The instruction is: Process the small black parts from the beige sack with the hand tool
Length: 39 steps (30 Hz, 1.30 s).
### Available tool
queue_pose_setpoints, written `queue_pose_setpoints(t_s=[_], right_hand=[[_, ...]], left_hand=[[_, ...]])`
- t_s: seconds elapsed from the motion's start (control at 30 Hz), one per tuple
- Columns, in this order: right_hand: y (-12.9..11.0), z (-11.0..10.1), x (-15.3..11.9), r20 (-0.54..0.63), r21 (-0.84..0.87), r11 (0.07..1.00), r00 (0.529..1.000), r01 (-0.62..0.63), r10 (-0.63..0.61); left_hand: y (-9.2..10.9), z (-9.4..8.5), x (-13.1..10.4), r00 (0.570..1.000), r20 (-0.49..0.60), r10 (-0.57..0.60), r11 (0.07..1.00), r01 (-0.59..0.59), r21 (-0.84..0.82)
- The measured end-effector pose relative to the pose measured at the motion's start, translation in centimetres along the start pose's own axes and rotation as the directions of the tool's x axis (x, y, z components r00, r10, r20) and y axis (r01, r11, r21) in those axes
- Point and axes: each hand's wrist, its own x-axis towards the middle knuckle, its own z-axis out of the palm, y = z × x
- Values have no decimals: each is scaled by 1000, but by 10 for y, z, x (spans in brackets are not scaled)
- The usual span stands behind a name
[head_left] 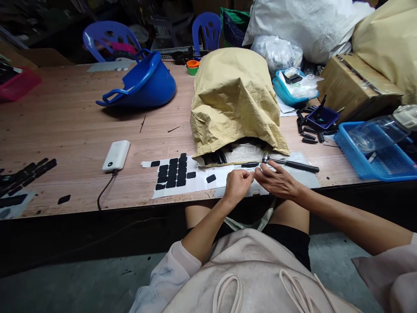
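My left hand (239, 185) is closed in a pinch at the table's front edge; whatever it holds is too small to make out. Its fingertips meet those of my right hand (277, 179), which is also closed, its fingers curled over something hidden. Just beyond the right fingers lies a hammer (299, 165), its metal head by the fingertips and its black handle pointing right. A slim black piece (250, 164) rests on the white sheet (224, 172) in front of the hands. Several black rounded pads (181, 171) sit in rows on the sheet's left part, with a single pad (211, 178) nearer.
A yellow sack (234, 100) lies with its mouth facing me, black pieces inside. Leftward are a white power bank (116, 155) with a cable and a tipped blue basin (146, 82). At right stand a blue basket (361, 161), a purple tray (323, 117) and a cardboard box (355, 87).
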Motion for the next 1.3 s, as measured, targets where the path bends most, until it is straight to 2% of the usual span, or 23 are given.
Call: queue_pose_setpoints(t_s=[0.1,0.2,0.33,0.47,0.57,0.7,0.87,1.0,1.1,1.2,1.3], right_hand=[[1,0,0,0,22,1000,1000,-4,4],[3,0,-1,-8,-11,1000,1000,-12,11],[4,-3,-1,-22,-23,998,999,-50,50],[4,-6,-1,-4,26,993,993,-115,115],[5,-8,-1,-17,25,992,992,-124,125],[5,-8,-1,-18,20,996,996,-86,86],[6,-5,0,8,118,992,999,-39,38],[11,-6,3,12,89,996,1000,-17,16],[14,-9,6,-20,-13,1000,1000,3,-3],[16,-11,8,-33,-101,995,999,10,-13],[16,-13,8,-22,-92,996,1000,-23,21]], left_hand=[[3,0,2,1000,0,9,999,-9,53],[3,1,1,999,-33,1,1000,0,26],[0,3,-1,997,-68,-34,990,24,-142],[-5,4,-4,991,-51,-126,917,97,-386],[-8,4,-5,986,-13,-164,886,141,-441],[-10,4,-6,988,40,-149,897,152,-415],[-12,5,-2,990,75,-120,933,138,-331],[-6,4,3,998,25,-66,973,70,-218],[1,2,4,1000,-5,-29,988,28,-153],[7,3,4,999,-33,-23,992,19,-123],[7,3,2,997,-68,-20,991,11,-136]])
